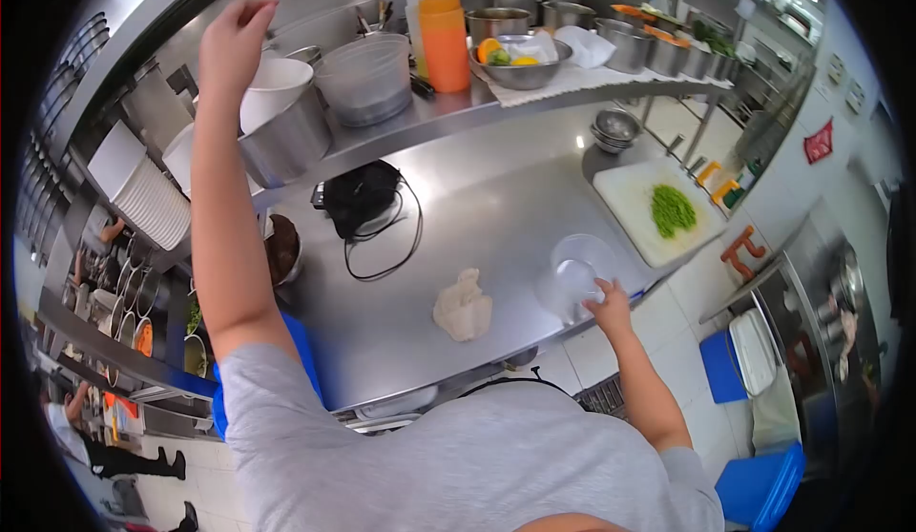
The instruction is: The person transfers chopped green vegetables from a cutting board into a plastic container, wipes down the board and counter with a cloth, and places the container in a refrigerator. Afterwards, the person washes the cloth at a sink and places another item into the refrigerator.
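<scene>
My left hand [239, 38] is raised at the upper left, over the shelf edge near a white tub [274, 91]. Its fingers are bent and pressed together, and whatever they may hold cannot be made out. Low on the right, my right hand [609, 305] has its fingers at the rim of a clear round plastic container [576, 267] on the steel counter [477, 188]. A crumpled beige cloth or glove [463, 307] lies to the left of that container.
A white board [625, 188] with chopped greens [674, 210] sits at the right, near stacked metal bowls [615, 129]. A black bag [360, 198] with a cable lies at the back left. The shelf holds an orange bottle [444, 41], a clear tub [364, 79] and several metal pots.
</scene>
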A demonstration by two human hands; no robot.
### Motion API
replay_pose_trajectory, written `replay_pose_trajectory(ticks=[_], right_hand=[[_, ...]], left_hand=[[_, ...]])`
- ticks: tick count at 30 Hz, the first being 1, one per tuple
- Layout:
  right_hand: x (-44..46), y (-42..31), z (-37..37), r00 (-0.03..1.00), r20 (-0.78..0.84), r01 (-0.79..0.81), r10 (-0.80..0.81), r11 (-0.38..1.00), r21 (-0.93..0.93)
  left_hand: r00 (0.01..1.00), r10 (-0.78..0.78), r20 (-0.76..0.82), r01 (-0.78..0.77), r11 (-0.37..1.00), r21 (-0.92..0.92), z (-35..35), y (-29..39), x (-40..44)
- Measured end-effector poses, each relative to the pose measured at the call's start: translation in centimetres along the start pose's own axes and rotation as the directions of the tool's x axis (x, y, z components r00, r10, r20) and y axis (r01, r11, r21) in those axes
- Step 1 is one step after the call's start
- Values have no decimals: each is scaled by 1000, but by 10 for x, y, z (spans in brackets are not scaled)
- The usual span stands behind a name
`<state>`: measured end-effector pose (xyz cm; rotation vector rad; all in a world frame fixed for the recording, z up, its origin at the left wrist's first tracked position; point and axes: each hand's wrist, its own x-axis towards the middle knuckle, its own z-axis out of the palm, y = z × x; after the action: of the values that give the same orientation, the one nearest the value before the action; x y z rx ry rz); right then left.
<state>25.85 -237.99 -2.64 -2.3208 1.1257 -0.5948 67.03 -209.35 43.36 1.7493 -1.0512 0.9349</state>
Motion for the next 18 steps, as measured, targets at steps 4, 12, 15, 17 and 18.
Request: replay_pose_trajectory(ticks=[4, 12, 15, 17, 18], right_hand=[[15, -21, -18, 973, -191, 126, -127, 992, -18], [103, -74, -44, 947, -36, 312, -319, 888, 337], [129, -85, -37, 923, 27, 334, -384, 833, 442], [140, -85, -30, 909, 84, 315, -408, 805, 502], [146, -84, -28, 908, 112, 290, -404, 799, 526]], left_hand=[[851, -26, 525, -293, 806, 515, 45, -92, 102], [603, -654, 457, -272, 370, 888, 84, -121, 119], [550, -644, 531, -352, 398, 847, 85, -162, 116], [517, -603, 607, -353, 496, 793, 81, -173, 114], [584, -593, 555, -353, 430, 831, 84, -173, 111]])
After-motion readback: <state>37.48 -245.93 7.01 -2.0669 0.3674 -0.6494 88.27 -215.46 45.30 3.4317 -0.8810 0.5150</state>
